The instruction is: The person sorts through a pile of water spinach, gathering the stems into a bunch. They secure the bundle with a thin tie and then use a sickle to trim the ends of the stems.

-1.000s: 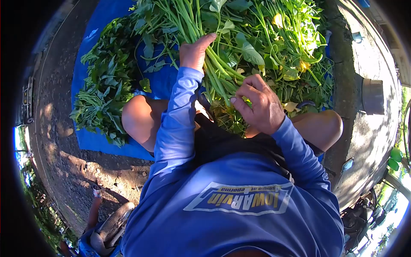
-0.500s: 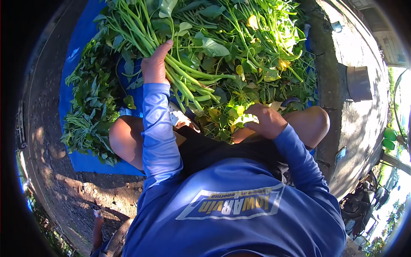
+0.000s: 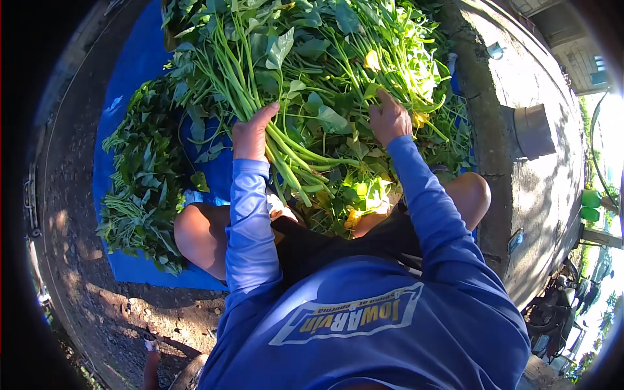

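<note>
A bunch of water spinach (image 3: 237, 78) with long, thick green stems is gripped by my left hand (image 3: 251, 135). Its cut ends (image 3: 296, 179) point down toward my lap, and its leaves spread away over the pile. On the right, my right hand (image 3: 391, 120) is over the heap of loose greens (image 3: 338, 104), its index finger stretched and thumb apart beside a leaf. Some fingertips are hidden by the hand. Between my knees lie yellowed leaves and trimmings (image 3: 361, 195).
A blue tarp (image 3: 130, 65) lies under the greens. On the left is a stacked row of bundled greens (image 3: 140, 188). A concrete ledge (image 3: 484, 84) borders the right side, with a bucket-like container (image 3: 534, 132) on the pavement beyond. A motorbike (image 3: 552, 309) stands at lower right.
My right hand has moved from the yellow leaves by my lap up and forward to the heap. My left hand keeps its grip on the bunch; the view has shifted slightly.
</note>
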`<state>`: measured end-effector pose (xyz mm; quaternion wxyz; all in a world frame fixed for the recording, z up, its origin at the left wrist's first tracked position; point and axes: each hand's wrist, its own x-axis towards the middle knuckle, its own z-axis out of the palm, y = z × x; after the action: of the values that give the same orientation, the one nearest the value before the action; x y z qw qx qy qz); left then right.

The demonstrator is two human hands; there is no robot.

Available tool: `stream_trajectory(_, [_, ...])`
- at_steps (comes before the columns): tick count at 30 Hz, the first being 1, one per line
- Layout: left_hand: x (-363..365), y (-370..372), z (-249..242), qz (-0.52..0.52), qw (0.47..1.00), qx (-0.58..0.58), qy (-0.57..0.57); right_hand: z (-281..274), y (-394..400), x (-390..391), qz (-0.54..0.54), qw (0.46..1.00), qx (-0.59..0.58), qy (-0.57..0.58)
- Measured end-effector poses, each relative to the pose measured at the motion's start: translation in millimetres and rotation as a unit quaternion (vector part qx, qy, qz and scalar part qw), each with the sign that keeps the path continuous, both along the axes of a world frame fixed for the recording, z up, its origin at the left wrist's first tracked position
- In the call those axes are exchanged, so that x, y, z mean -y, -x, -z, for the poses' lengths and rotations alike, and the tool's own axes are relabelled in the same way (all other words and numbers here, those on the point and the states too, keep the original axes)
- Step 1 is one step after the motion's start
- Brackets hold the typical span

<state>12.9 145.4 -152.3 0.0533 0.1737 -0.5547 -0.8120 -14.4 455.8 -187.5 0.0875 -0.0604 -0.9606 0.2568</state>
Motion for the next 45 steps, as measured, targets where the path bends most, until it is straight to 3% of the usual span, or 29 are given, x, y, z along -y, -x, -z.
stream_trajectory(1, [1,1,1,0.001,1.000,-0.007,0.000,-9,4,1,0.010,0.996,-0.087,0.007])
stream_trajectory(3, [2,3,2,-0.002,1.000,-0.009,0.001,-29,23,4,-0.009,0.988,-0.119,0.100])
stream_trajectory(4, [2,2,3,0.000,1.000,0.015,-0.007,-43,29,8,-0.015,0.980,-0.132,0.147])
stream_trajectory(5, [3,2,3,0.004,0.999,0.038,-0.015,-56,35,15,-0.029,0.983,-0.064,0.171])
stream_trajectory(9, [-1,9,5,0.015,1.000,0.014,-0.022,-41,75,42,-0.039,0.999,0.005,-0.007])
stream_trajectory(12, [-3,6,1,0.016,1.000,0.011,-0.016,-42,86,58,-0.002,0.999,0.050,-0.015])
stream_trajectory(17, [-5,1,-10,0.011,0.999,0.042,0.013,-37,89,61,-0.074,0.987,0.076,-0.122])
stream_trajectory(20, [-4,2,-6,0.025,0.999,0.016,-0.016,-23,110,41,-0.060,0.992,0.082,-0.082])
stream_trajectory(24, [-1,1,-2,0.031,0.999,0.009,-0.013,-29,107,20,-0.086,0.992,-0.038,0.081])
stream_trajectory(25, [-1,2,-1,0.037,0.999,0.014,-0.002,-29,110,17,-0.087,0.992,-0.062,0.064])
stream_trajectory(30, [-1,2,-4,0.055,0.997,-0.014,0.058,-79,116,-13,-0.105,0.979,0.089,0.154])
stream_trajectory(32, [2,6,4,0.071,0.994,-0.057,0.067,-86,131,-30,-0.037,0.959,0.168,0.224])
stream_trajectory(33, [1,7,7,0.071,0.994,-0.047,0.063,-97,130,-37,-0.058,0.953,0.189,0.230])
stream_trajectory(37, [-3,11,21,0.071,0.997,-0.007,-0.029,-122,134,-53,-0.033,0.951,0.185,0.247])
stream_trajectory(41, [-4,12,25,0.077,0.995,-0.030,-0.053,-125,137,-73,-0.022,0.893,0.250,0.373])
stream_trajectory(44, [-8,6,14,0.072,0.997,-0.013,-0.020,-127,119,-63,0.037,0.925,0.221,0.308])
stream_trajectory(45, [-8,4,11,0.071,0.997,-0.004,-0.001,-116,123,-71,0.011,0.932,0.212,0.292])
